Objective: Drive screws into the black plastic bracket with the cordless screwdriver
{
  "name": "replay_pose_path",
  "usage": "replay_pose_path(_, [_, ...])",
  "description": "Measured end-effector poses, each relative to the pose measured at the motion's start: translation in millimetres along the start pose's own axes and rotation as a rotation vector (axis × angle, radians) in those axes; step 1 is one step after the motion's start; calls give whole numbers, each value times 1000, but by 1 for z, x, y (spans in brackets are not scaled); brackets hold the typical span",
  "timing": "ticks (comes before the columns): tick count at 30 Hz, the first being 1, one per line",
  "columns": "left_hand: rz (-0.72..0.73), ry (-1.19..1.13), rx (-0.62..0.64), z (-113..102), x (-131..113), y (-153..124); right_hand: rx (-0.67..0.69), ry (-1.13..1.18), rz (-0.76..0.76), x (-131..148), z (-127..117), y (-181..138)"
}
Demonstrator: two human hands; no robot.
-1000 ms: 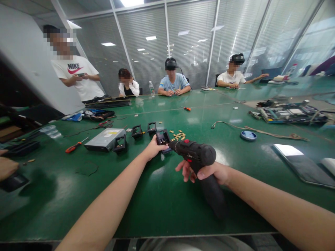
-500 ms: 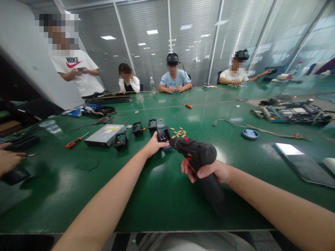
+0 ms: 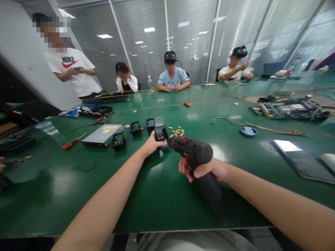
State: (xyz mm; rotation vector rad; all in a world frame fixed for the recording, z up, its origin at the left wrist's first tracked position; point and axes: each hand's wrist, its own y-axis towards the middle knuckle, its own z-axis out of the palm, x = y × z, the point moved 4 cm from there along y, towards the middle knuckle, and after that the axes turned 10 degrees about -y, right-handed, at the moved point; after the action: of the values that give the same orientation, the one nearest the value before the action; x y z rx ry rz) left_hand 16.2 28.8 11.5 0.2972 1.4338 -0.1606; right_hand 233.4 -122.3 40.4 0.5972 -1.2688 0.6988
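My left hand [image 3: 151, 144] grips a small black plastic housing [image 3: 161, 132] by its left side, thumb along its near edge. My right hand [image 3: 199, 170] is wrapped round the handle of a black cordless drill [image 3: 195, 150] with red accents. The drill points left and away from me, its front end at the housing's near right side; whether the bit touches a screw I cannot tell. Just beyond lies a loose pile of small brass-coloured plates [image 3: 178, 131]. Similar black housings [image 3: 135, 127] stand to the left, one of them [image 3: 117, 140] beside a silver optical drive [image 3: 102, 135].
An orange-handled screwdriver [image 3: 70, 143] and a plastic cup [image 3: 47, 128] lie at left. On the right are a blue round lid [image 3: 248, 131], a flat cable [image 3: 274, 129], a phone-like slab [image 3: 300, 160] and circuit boards [image 3: 288, 108]. Several people sit or stand across the green table [image 3: 146, 198].
The whole view has shifted slightly. Both my hands keep their holds on the housing and drill. A co-worker's hand at far left has mostly left view; the person at far right has raised an arm.
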Motion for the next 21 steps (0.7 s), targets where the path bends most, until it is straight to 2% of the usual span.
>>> replay_pose_path(21, [7, -2, -3, 0, 1, 0, -3, -34, -26, 0, 0, 0])
